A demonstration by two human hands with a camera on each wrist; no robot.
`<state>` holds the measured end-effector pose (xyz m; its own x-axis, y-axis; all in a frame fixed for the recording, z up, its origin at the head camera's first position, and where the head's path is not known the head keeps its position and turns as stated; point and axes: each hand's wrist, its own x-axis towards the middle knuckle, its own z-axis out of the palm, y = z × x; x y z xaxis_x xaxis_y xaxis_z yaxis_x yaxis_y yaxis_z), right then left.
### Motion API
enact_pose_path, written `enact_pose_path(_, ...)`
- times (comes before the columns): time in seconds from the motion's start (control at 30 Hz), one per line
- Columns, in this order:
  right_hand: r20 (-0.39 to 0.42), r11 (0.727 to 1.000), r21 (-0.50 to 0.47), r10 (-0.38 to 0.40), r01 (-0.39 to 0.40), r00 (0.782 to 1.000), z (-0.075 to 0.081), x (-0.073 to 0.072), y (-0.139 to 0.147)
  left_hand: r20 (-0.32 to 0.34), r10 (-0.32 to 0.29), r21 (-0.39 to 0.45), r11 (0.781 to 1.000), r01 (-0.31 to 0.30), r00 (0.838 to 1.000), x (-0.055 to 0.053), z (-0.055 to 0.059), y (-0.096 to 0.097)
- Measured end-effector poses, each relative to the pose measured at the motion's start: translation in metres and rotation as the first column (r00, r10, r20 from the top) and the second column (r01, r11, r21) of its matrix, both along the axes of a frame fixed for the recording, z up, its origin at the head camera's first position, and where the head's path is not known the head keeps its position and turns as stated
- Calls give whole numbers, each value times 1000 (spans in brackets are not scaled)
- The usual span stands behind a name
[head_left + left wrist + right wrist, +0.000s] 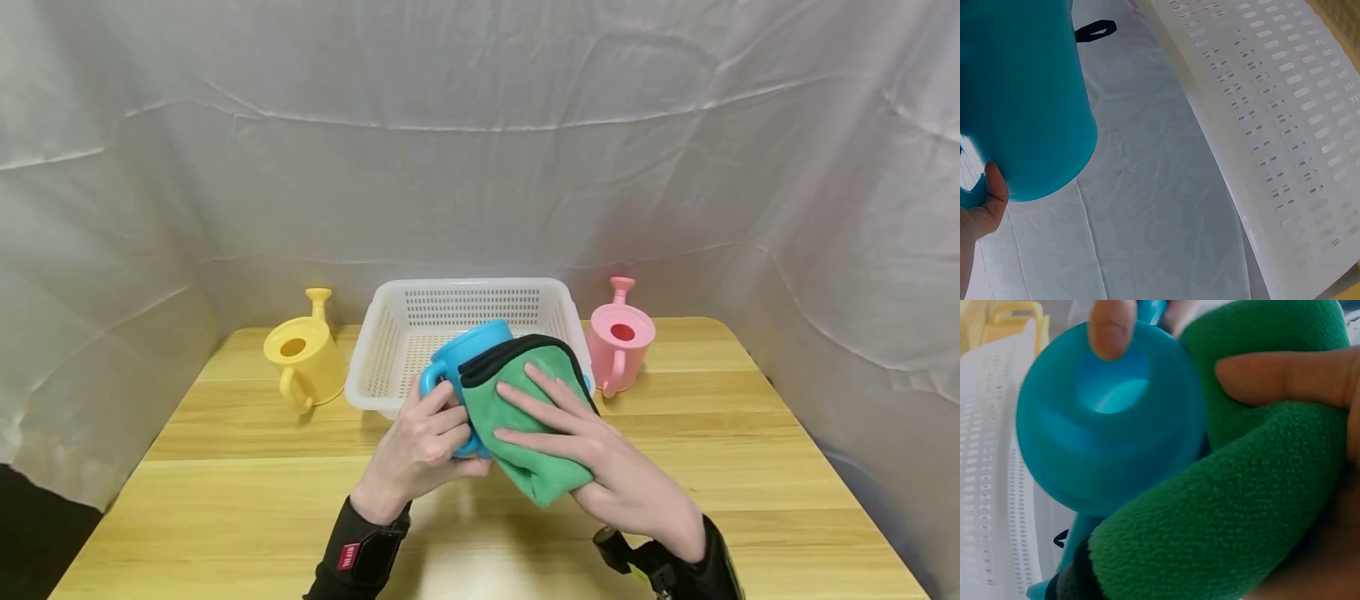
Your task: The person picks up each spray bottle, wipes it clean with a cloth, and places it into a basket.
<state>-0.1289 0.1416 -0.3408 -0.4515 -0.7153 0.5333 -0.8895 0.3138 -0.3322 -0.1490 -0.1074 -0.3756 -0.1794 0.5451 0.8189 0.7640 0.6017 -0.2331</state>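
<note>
A blue watering can point(474, 343) is held up tilted in front of the basket. My left hand point(423, 442) grips its handle point(432, 377); in the right wrist view, a fingertip point(1112, 337) of that hand lies at the can's round opening. My right hand point(581, 442) holds a green cloth point(525, 400) with black edging against the can's side, fingers spread over it. The cloth hides much of the can and most of its spout. From the left wrist, the can point(1029, 100) shows its smooth side, with the cloth's black loop point(1096, 30) beyond.
A white perforated basket point(480, 287) stands behind my hands on the wooden table point(247, 500). To its left is a yellow watering can point(318, 362), to its right a pink one point(633, 329). Grey-white fabric point(480, 192) hangs around the back and sides.
</note>
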Motion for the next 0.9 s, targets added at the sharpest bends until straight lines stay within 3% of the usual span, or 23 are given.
enact_pose_path(0.23,5,978,-120,-170,169,985,-10,-3,-22,-13,18,-14,1000,-18,1000,-1,0,1)
enact_pose_path(0.37,29,985,-147,-83,86,996,-9,-6,-16,-10,18,-16,1000,-18,1000,-1,1,0)
enact_pose_path(0.47,65,994,-100,39,-33,997,-5,-7,-3,-4,18,-16,1000,-18,1000,-1,2,-2)
enact_pose_path(0.57,112,995,-51,93,-88,989,-1,-8,7,-9,20,-17,1000,-20,1000,0,3,-3)
enact_pose_path(0.67,162,997,-53,71,-63,984,1,-9,7,-25,14,-20,1000,-15,1000,0,4,-2)
enact_pose_path(0.9,189,980,-180,-55,89,981,-4,-23,-15,-25,13,-29,999,-14,1000,0,2,0)
